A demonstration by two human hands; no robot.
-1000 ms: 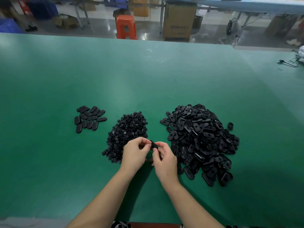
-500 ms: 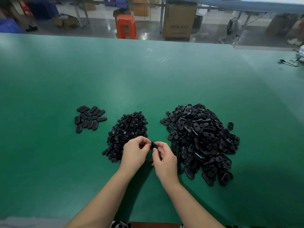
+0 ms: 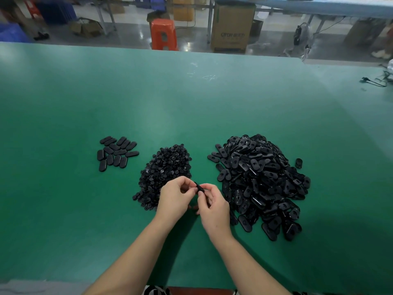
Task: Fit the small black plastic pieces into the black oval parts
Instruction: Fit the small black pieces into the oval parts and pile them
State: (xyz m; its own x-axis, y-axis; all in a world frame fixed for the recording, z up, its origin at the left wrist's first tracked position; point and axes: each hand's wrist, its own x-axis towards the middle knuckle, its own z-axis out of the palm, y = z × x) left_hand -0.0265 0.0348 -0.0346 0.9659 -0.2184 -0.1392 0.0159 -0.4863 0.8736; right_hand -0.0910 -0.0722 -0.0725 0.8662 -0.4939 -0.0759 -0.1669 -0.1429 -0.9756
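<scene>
Hands meet just above the green desk [image 3: 191,103], between two heaps: the left hand [image 3: 174,198] and the right hand [image 3: 213,207] together pinch one black oval part [image 3: 200,188] at their fingertips, each grip narrow and closed on that part; whether a small piece is already seated in it cannot be told, since the fingers hide most of it. The pile of small black plastic pieces [image 3: 165,167] lies just beyond the left hand, the large heap of oval parts [image 3: 259,182] just beside the right, and a flat cluster of ovals [image 3: 117,152] — probably finished ones — rests well apart to the left. To do the step well, the oval should likely be held by its rim so the central hole faces the thumb, the small piece squared to that hole before pressing, and force applied straight through — a tilted press could jam or let the piece skip away. Materials appear to be hard moulded plastic: the ovals smooth, slightly glossy, flat with rounded ends and a keyhole-like opening; the small pieces round, button-like and matt. The desk covering looks smooth and faintly sheened.
</scene>
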